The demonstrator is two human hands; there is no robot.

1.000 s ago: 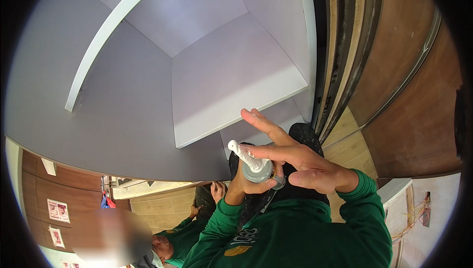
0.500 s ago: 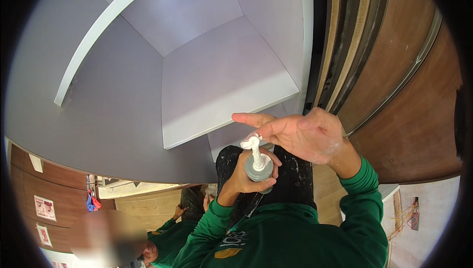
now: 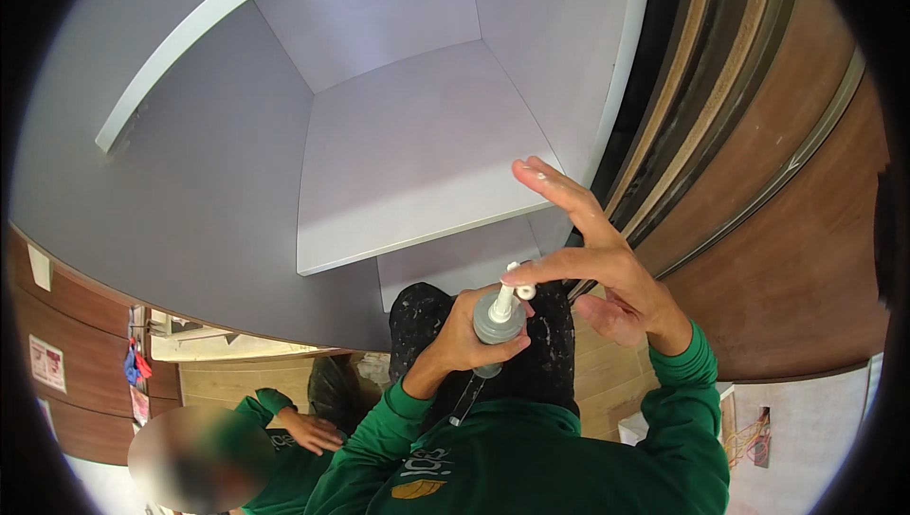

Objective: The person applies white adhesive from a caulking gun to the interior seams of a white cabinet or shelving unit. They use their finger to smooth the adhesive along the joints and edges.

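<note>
Because the left hand [image 3: 463,333] curls closed around the grey dispenser [image 3: 499,331], its white nozzle [image 3: 503,304] probably stands steady, aimed away from the body, between the person and the pale shelf [image 3: 417,164]. The right hand [image 3: 621,278] is loosely spread and grips nothing visible; one finger reaches to the nozzle's tip, while another lifts clear, perhaps to leave room. Whether that reaching finger presses the nozzle or only the white paste [image 3: 526,293] is hard to tell.
</note>
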